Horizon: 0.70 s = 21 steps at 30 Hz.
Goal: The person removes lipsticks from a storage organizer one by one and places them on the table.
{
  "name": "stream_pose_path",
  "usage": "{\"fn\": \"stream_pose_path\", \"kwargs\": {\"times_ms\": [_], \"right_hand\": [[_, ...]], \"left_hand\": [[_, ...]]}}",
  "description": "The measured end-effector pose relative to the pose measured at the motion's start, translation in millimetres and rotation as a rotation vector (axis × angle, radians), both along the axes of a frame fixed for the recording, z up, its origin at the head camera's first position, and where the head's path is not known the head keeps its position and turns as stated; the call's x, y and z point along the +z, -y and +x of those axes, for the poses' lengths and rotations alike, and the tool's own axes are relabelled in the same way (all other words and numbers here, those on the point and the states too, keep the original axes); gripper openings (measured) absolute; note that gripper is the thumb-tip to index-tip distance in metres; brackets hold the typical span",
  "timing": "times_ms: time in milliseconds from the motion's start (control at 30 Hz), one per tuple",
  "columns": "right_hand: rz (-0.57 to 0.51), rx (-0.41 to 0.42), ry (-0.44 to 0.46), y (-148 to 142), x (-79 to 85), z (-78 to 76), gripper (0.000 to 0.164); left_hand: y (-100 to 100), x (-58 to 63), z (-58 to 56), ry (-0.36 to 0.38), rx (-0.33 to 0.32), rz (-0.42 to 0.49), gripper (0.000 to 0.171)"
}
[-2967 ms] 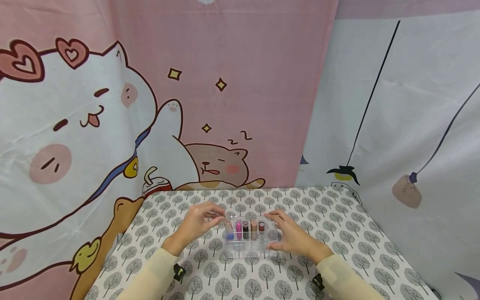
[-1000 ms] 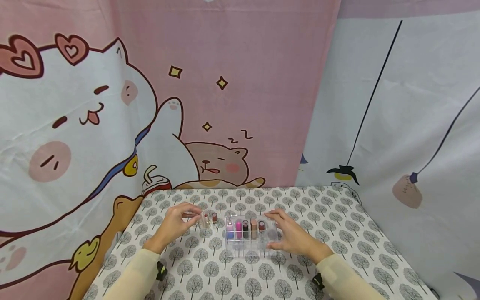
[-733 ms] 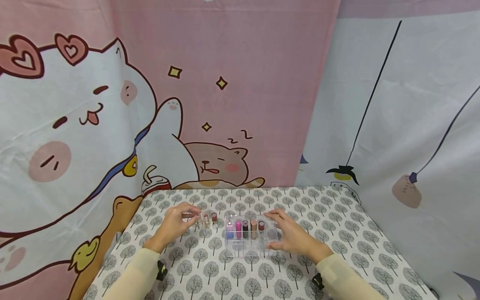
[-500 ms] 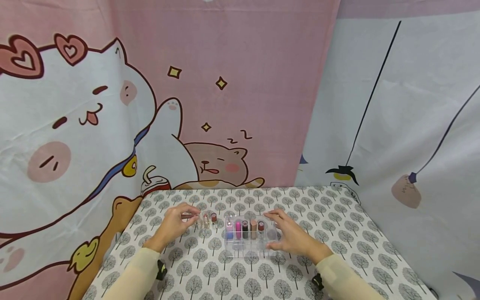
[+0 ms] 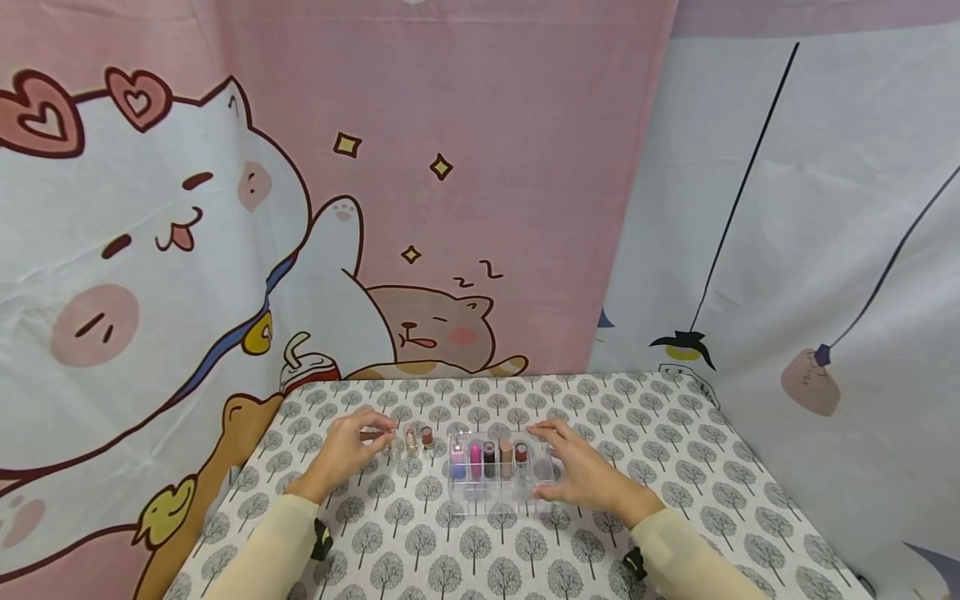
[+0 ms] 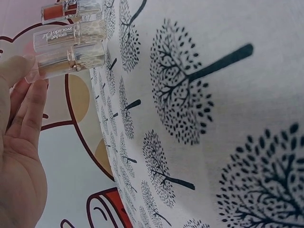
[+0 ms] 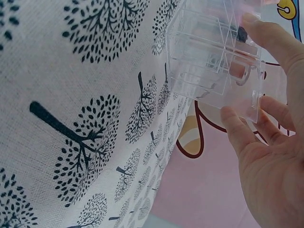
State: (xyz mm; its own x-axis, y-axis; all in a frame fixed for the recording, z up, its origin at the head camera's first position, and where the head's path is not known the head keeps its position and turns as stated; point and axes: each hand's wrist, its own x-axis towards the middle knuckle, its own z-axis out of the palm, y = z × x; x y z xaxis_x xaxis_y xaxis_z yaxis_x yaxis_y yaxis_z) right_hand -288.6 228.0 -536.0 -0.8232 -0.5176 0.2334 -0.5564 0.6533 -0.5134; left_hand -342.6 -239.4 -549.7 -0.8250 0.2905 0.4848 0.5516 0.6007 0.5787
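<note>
My left hand (image 5: 347, 446) pinches the cap end of a clear lipstick tube (image 6: 71, 62), which stands upright on the tablecloth. Beside it stand two more clear lipsticks, one pale (image 6: 69, 35) and one red-brown (image 5: 427, 437). To their right is a clear acrylic lipstick organizer (image 5: 480, 498). My right hand (image 5: 581, 468) grips its right side between thumb and fingers. The organizer's back row holds a pink-and-blue tube (image 5: 459, 463), a magenta tube (image 5: 476, 460), a black tube (image 5: 489, 460), a tan tube (image 5: 506, 460) and a dark red lipstick (image 5: 521, 453).
A white tablecloth (image 5: 474, 546) with grey tree prints covers the table. Behind it hangs a pink cartoon curtain (image 5: 510, 167), and a pale curtain (image 5: 720, 208) hangs at the right.
Three seconds ago my left hand was at the organizer's left end with a lipstick. It has since moved left, beside the two standing lipsticks. My right hand has stayed on the organizer.
</note>
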Motion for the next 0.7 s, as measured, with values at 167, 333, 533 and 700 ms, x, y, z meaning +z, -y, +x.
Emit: {"fn": "stream_pose_path", "kwargs": {"times_ms": [167, 333, 533, 700], "right_hand": [[-0.001, -0.004, 0.001, 0.1, -0.3, 0.1, 0.107], [0.001, -0.010, 0.004, 0.8, -0.1, 0.5, 0.107], [0.013, -0.014, -0.004, 1.3, 0.6, 1.1, 0.107], [0.014, -0.010, -0.006, 0.5, 0.7, 0.4, 0.107]], "left_hand": [[0.4, -3.0, -3.4, -0.013, 0.007, -0.013, 0.019], [0.8, -4.9, -5.4, -0.013, 0.013, -0.023, 0.018], [-1.9, -2.6, -3.5, 0.011, 0.030, -0.035, 0.018], [-4.0, 0.0, -1.1, 0.034, 0.039, -0.035, 0.018]]}}
